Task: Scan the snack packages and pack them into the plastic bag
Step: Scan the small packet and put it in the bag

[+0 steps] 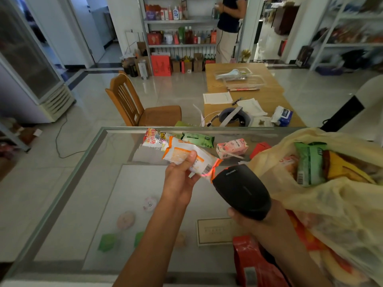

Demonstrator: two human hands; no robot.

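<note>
Just the head cam here. The snack pack (187, 159) is a crinkly white pouch with orange edges and an orange block of print, and there's a barcode (207, 169) at its lower right end. Red scanner light glows right across that barcode. The pack is held up above the glass counter (83, 183), just left of the plastic bag (310, 204). The bag is pale yellow, kinda see-through, and slumped open on the right side of the counter. Inside it a green pack (309, 164) stands on end, with something yellow-orange beside it that's too blurry to call.

More packs lie along the far side of the counter: a white-and-red pack (153, 139), a pale green pack (198, 139), a pink pack (232, 148) and a red pack (260, 149) partly behind the bag.

The left hand (182, 175) comes up from the bottom middle with the forearm stretched out. Its grip is closed on the snack pack, thumb on top and fingers tucked underneath. The right hand (246, 220) is mostly hidden under the black scanner (242, 189). Its grip is wrapped round the handle and only the thumb side shows. The scanner's nose points at the barcode end of the pack, very close to it.
</note>
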